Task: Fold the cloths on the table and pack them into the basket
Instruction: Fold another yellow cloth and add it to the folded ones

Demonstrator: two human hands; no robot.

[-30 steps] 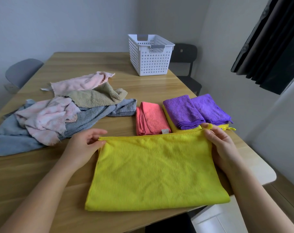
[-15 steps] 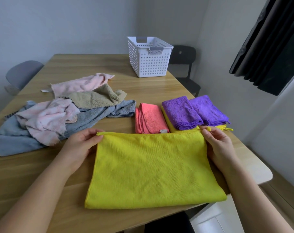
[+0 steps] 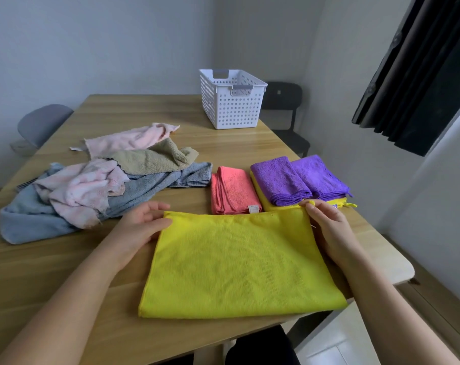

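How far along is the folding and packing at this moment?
Done: coral cloth, two purple cloths and the far yellow cloth lie folded. In hand: left hand and right hand hold the far corners of the near yellow cloth, folded once. Left: the unfolded heap, and packing; nothing shows in the basket.

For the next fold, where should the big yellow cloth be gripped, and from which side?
Pinch the yellow cloth at its two far corners, coming in from the left and right edges, where the left hand and right hand now rest. It lies flat and wide, apparently doubled, so corner grips should keep the layers aligned.
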